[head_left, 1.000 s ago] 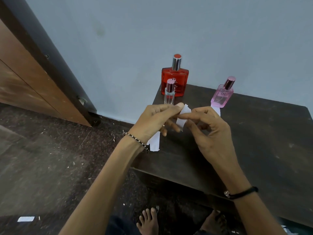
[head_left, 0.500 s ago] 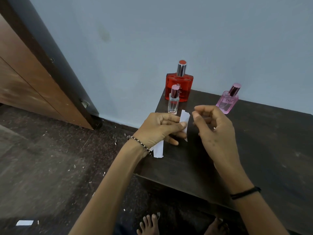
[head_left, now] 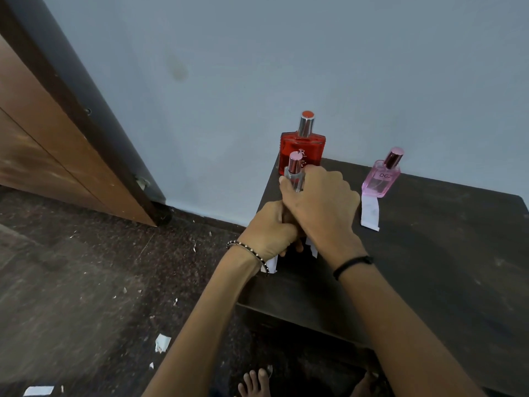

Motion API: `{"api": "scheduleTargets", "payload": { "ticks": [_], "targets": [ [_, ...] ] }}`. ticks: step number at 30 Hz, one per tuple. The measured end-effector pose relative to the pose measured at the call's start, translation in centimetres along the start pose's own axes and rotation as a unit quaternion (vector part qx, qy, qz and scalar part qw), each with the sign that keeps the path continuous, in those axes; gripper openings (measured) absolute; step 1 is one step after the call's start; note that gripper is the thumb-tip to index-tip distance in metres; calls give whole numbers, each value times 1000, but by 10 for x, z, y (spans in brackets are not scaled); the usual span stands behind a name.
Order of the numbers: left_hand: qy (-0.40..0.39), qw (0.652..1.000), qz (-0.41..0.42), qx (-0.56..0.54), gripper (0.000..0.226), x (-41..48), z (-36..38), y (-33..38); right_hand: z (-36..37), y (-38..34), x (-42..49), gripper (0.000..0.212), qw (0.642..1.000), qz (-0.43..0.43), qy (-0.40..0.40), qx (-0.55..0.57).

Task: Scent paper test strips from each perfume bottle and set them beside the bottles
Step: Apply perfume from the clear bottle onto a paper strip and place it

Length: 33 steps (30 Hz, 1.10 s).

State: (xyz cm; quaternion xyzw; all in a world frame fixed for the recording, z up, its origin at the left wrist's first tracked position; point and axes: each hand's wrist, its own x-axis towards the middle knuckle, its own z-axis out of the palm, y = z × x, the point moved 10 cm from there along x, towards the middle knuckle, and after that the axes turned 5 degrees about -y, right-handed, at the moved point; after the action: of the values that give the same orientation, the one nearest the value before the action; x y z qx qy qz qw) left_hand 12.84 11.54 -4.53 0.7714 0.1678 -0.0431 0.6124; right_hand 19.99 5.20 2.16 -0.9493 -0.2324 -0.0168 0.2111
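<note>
Three perfume bottles stand at the far left of a dark wooden table (head_left: pixel 429 267). My right hand (head_left: pixel 320 202) is wrapped around the small clear bottle (head_left: pixel 294 174) with a pink metallic cap. Behind it is a square red bottle (head_left: pixel 303 147) with a silver cap. A pink bottle (head_left: pixel 382 176) stands to the right, and a white paper strip (head_left: pixel 369 212) lies in front of it. My left hand (head_left: pixel 272 230) is closed on a white paper strip (head_left: pixel 312 247), mostly hidden under my right hand. Another white strip (head_left: pixel 272 265) shows below my left wrist.
A grey-blue wall rises behind the table. A wooden door with a dark frame (head_left: pixel 86 133) leans at the left. The dark floor (head_left: pixel 86 282) carries scattered paper scraps (head_left: pixel 161 342). Bare toes (head_left: pixel 254 382) show below the table's front edge.
My right hand let go of the strip, reached forward and to the left, and closed around the small clear bottle. My left hand kept the strip and stayed near the table's left edge.
</note>
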Motion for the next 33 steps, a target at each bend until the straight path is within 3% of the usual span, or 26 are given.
{"api": "scheduleTargets", "payload": {
  "ticks": [3, 8, 15, 22, 24, 33],
  "targets": [
    [-12, 1000, 20, 11, 31, 1, 7, 4, -9, 10, -7, 35, 999, -14, -17, 35],
    [-31, 998, 58, 8, 18, 3, 20, 12, -41, 48, -36, 29, 979, -24, -1, 203],
    [3, 996, 69, -49, 21, 8, 37, 32, -52, 118, -79, 6, 912, 45, 53, 405],
    [20, 986, 71, -147, 33, 11, 39, 41, -28, 132, -82, 4, 859, 72, 4, 508],
    [-2, 988, 73, -139, 34, 24, 77, 55, -36, 168, -83, 4, 846, 83, 7, 527],
    [-7, 985, 120, -127, 30, 26, 94, 72, -32, 154, -83, 14, 823, 29, -24, 567]
  ]
}}
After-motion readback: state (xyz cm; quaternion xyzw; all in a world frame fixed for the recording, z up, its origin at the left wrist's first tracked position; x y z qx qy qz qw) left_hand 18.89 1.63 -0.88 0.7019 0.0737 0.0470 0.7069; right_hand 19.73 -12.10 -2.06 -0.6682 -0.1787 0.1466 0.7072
